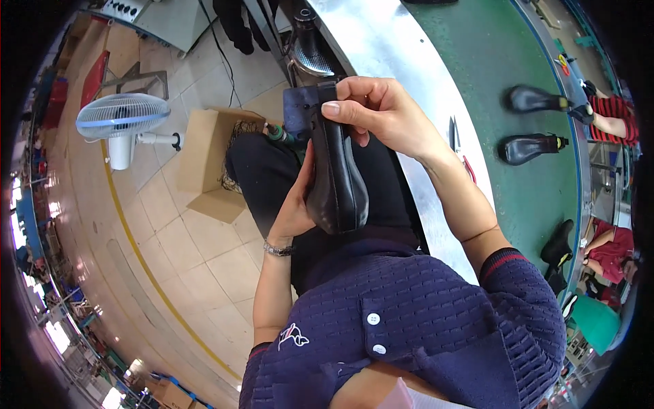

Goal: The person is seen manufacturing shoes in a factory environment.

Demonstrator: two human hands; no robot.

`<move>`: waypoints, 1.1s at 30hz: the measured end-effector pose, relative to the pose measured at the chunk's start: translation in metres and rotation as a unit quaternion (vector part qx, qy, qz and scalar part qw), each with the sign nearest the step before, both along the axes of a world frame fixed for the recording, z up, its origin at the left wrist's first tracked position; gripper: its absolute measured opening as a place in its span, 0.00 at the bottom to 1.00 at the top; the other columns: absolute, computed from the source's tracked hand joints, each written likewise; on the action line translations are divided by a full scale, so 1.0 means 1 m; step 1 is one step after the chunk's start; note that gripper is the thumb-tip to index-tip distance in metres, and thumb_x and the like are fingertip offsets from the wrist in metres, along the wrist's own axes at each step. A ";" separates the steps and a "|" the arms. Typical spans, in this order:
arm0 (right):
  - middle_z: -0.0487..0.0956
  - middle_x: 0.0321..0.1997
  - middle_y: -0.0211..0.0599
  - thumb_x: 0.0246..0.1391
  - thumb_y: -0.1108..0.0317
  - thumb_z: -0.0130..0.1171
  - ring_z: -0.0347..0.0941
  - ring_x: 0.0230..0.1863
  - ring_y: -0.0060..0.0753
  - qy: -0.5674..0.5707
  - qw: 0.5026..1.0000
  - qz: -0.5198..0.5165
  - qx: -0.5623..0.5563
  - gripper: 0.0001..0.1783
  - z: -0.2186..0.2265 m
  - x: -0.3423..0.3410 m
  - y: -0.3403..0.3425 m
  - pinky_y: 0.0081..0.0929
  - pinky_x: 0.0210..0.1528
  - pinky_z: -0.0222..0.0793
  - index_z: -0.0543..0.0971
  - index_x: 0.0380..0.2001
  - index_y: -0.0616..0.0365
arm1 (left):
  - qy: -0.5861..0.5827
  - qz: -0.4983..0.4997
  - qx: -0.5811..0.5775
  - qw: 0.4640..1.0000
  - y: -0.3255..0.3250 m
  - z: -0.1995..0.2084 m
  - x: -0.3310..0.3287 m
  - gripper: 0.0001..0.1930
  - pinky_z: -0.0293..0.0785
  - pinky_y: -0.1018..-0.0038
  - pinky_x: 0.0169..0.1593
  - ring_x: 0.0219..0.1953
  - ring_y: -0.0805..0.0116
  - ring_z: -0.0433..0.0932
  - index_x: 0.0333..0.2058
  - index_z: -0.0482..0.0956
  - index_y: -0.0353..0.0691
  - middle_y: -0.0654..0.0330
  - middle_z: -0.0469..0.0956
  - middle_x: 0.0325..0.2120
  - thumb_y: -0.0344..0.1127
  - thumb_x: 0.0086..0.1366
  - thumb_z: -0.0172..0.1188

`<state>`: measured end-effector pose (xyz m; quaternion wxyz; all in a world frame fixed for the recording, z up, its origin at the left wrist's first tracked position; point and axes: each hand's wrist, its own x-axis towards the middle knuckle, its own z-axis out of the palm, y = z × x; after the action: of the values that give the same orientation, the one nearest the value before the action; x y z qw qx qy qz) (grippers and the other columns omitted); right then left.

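A black leather shoe (334,174) is held over my lap, its broad rounded end toward me and its narrow end pointing away. My left hand (298,208) supports it from the left and below, the fingers partly hidden behind it. At the far end my right hand (381,112) pinches the shoe's edge between thumb and fingers. A dark blue piece (298,109) shows beside that end; whether it belongs to the shoe I cannot tell. Just left of the shoe is a green-handled tool (278,133), partly covered.
Scissors (455,135) lie on the metal bench (429,198) to my right. Beyond runs a green conveyor belt (470,75) carrying black shoes (528,148); a co-worker's gloved hand (581,113) is near them. At left stand a cardboard box (197,153) and a fan (122,119).
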<state>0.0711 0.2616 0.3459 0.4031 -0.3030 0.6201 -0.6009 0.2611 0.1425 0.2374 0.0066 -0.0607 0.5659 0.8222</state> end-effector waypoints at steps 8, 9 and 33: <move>0.76 0.27 0.29 0.61 0.65 0.57 0.74 0.30 0.21 0.123 0.979 -0.123 0.111 0.20 -0.046 0.001 0.038 0.20 0.36 0.71 0.74 0.54 0.60 | -0.023 0.046 0.014 0.999 -0.001 -0.012 0.017 0.62 0.53 0.71 0.68 0.68 0.66 0.55 0.70 0.32 0.42 0.55 0.48 0.70 0.24 0.48 0.72; 0.77 0.33 0.36 0.58 0.64 0.60 0.75 0.36 0.30 0.254 0.941 -0.136 0.176 0.23 -0.063 0.001 0.053 0.27 0.41 0.72 0.73 0.55 0.60 | -0.011 0.055 -0.011 0.998 -0.005 -0.013 0.023 0.63 0.53 0.71 0.68 0.68 0.67 0.55 0.70 0.30 0.43 0.55 0.47 0.70 0.24 0.48 0.72; 0.80 0.41 0.42 0.47 0.68 0.64 0.75 0.24 0.25 -0.303 0.927 -0.156 0.156 0.32 -0.041 0.014 0.076 0.10 0.18 0.59 0.67 0.57 0.56 | -0.185 0.204 0.056 0.960 -0.060 0.014 -0.004 0.34 0.63 0.74 0.59 0.56 0.68 0.69 0.63 0.61 0.34 0.55 0.71 0.55 0.53 0.68 0.55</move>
<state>0.0855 0.3375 0.3054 0.5155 0.0607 0.5938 -0.6148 0.2568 0.0829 0.2513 -0.0536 -0.3251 0.4836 0.8109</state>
